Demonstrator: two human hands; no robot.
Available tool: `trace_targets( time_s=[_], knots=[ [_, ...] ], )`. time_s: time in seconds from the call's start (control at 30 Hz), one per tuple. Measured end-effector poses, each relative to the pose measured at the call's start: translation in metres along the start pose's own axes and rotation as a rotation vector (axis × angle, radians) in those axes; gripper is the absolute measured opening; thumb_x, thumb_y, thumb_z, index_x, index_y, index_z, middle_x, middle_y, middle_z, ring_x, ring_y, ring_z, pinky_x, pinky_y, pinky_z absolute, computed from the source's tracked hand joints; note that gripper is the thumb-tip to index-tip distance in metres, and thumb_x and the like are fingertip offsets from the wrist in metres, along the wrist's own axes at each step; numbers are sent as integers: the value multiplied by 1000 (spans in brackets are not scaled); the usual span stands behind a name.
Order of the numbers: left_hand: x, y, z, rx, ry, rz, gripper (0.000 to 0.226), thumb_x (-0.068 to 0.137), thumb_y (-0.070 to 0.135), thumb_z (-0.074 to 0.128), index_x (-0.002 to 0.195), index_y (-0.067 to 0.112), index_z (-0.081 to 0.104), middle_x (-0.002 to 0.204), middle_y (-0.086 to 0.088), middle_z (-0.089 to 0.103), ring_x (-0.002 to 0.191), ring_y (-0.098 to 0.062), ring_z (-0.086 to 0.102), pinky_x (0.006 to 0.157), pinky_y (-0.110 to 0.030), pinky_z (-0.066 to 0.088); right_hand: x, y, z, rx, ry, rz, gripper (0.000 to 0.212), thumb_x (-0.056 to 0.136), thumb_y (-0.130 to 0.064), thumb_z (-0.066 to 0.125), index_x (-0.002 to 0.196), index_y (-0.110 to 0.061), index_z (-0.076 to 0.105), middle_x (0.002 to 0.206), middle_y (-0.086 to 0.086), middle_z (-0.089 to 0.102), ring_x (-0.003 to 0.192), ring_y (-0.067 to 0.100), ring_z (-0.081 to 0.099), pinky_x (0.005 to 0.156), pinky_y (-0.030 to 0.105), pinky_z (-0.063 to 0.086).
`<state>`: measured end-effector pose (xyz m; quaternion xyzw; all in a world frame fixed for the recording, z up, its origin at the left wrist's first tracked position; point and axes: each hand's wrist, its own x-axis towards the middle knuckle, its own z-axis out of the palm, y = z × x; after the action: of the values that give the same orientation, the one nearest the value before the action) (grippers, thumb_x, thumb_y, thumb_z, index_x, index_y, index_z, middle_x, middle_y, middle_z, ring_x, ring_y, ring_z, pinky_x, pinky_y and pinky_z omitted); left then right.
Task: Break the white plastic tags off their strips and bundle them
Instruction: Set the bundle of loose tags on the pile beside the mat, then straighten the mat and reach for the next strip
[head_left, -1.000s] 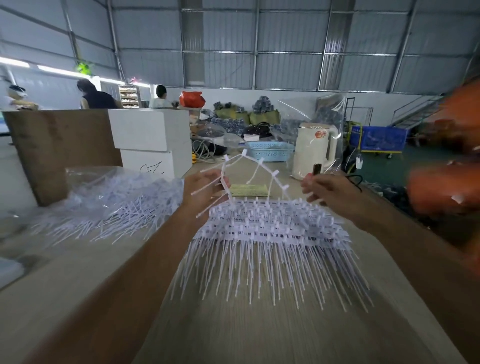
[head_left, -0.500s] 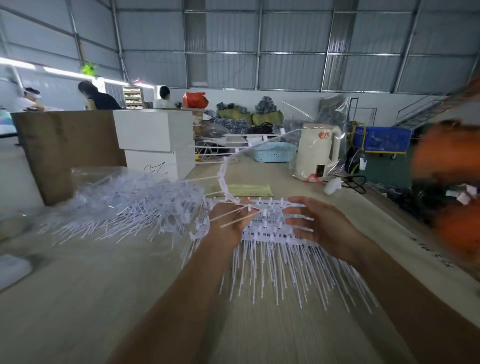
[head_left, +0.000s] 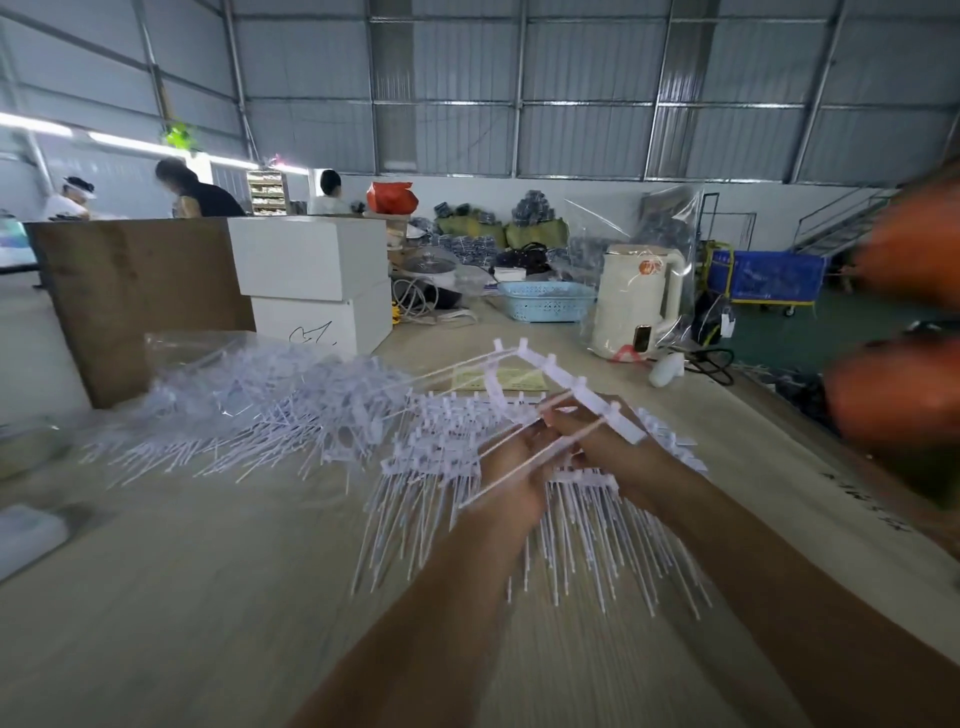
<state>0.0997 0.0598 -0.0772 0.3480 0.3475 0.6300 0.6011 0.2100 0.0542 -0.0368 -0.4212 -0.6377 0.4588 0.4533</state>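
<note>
My left hand (head_left: 511, 467) pinched several loose tags (head_left: 524, 452). My right hand (head_left: 605, 447) gripped the bent strip (head_left: 566, 384), above more strips (head_left: 441, 457) under both hands.

A cream kettle (head_left: 638, 301) stands beside a blue basket (head_left: 545, 307).
</note>
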Motion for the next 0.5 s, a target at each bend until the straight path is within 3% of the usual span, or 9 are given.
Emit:
trace_targets(
  time_s=[0.03,0.1,0.17,0.23,0.37,0.5],
  knots=[
    [-2,-3,2,-63,23,-27,23,101,1,44,97,1,66,89,-15,74,89,-28,71,92,-53,55,0,-4,-4,-78,31,-11,11,95,-13,65,96,-6,74,80,7,73,61,9,66,51,20,49],
    [-3,-6,5,-139,42,-90,17,102,3,46,108,0,61,110,-25,71,102,-36,70,90,-49,57,5,-12,-12,-203,88,-10,11,94,-15,66,94,-17,77,76,-7,70,57,1,62,47,17,46],
    [-10,-6,11,-134,-32,-129,13,102,4,47,114,2,52,117,-28,66,105,-38,69,82,-44,61,15,-18,-20,-259,132,-12,14,93,-12,64,94,-19,76,77,-6,65,63,5,58,54,22,48],
    [-21,-2,19,-57,-100,-178,24,102,3,47,126,3,44,116,-30,66,96,-36,70,79,-43,61,21,-23,-29,-222,151,5,17,91,-10,63,93,-21,75,78,-3,62,67,9,54,58,25,49],
    [-51,16,24,277,-247,-269,24,97,1,53,121,-1,58,102,-30,70,80,-34,69,70,-44,63,23,-16,-54,-142,69,54,16,92,-12,66,94,-24,76,75,-4,70,63,8,58,54,22,51],
    [-70,28,6,722,-492,-267,25,95,1,59,119,1,64,109,-24,70,90,-27,71,68,-35,63,12,15,-78,-243,-9,216,10,93,-12,68,95,-5,74,82,13,75,49,11,54,45,23,43]
  ],
)
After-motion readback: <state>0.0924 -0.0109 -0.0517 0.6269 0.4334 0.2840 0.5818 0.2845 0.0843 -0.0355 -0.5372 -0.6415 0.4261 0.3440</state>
